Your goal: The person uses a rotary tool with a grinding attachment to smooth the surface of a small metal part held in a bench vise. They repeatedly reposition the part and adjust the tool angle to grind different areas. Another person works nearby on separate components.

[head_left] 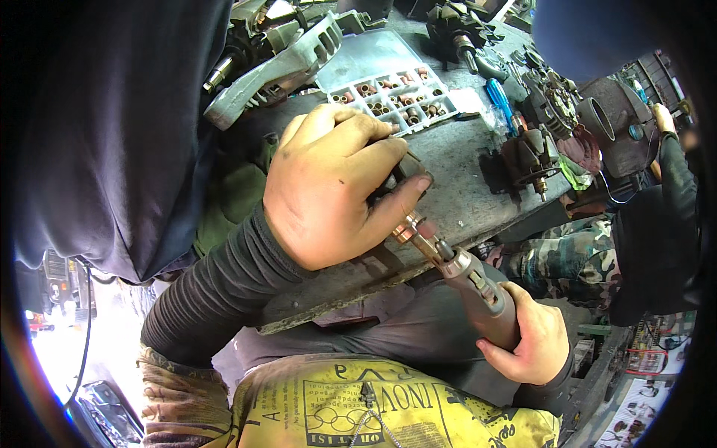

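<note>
My left hand (328, 187) is wrapped over a dark metal part (408, 169), mostly hidden beneath the fingers and held above the bench's near edge. A copper-coloured ring (404, 230) and a thin shaft show below my thumb. In my right hand (539, 336) is a grey hand-held rotary grinder (482, 295), gripped around its body, its slotted metal nose pointing up and left. A small pinkish cylinder (426, 228) sits near that nose, close to the copper ring; whether they touch I cannot tell. Beyond my left hand lies an open clear compartment box (366, 63) with several copper-coloured bushings.
The grey workbench (463, 172) carries a cast metal housing (280, 71) at the far left. To the right are a blue-handled screwdriver (497, 97) and a rotor-like part (532, 153). A co-worker's hand (663, 118) rests by a large dark casting (616, 112); dark clothing fills the left.
</note>
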Demonstrator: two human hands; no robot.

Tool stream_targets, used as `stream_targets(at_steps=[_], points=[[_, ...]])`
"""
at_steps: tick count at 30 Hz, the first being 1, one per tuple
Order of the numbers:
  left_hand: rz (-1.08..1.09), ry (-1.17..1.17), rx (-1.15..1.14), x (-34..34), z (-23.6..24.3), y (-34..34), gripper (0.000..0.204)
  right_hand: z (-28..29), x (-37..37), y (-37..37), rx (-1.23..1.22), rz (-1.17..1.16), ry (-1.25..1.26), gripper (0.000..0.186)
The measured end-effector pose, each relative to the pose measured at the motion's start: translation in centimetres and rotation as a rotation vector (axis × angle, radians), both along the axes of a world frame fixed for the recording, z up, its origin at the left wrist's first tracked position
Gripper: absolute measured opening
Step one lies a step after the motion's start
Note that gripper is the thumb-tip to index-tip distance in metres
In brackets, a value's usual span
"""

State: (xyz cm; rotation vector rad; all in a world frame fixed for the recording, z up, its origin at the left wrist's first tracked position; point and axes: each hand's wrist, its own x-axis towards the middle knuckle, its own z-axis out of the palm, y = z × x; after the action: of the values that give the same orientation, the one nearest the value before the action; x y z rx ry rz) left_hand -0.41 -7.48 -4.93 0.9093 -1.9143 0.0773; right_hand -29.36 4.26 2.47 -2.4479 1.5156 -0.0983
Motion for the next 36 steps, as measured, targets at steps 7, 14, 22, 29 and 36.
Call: stream_targets(at_steps=[7, 14, 22, 29, 36], points=[[-0.042, -0.224, 0.129, 0.1, -0.3, 1.4, 0.102, 1.2, 1.3, -0.1, 0.009, -0.025, 0.122, 0.07], [-0.067, -0.224, 0.143, 0.0, -0.4, 1.5, 0.106, 1.5, 1.8, -0.5, -0.014, -0.013, 0.184, 0.072], [-0.037, -0.164, 0.174, -0.2, -0.7, 1.7, 0.105, 1.7, 2.7, -0.2, -0.007, 0.004, 0.261, 0.074], [-0.015, -0.141, 0.135, -1.4, -1.0, 1.8, 0.106, 0.7, 1.3, -0.6, -0.059, 0.027, 0.225, 0.075], [0.073, -0.15, 0.102, -6.0, -3.2, 2.0, 0.108, -1.4, -3.5, -1.9, -0.113, 0.08, 0.27, 0.077]])
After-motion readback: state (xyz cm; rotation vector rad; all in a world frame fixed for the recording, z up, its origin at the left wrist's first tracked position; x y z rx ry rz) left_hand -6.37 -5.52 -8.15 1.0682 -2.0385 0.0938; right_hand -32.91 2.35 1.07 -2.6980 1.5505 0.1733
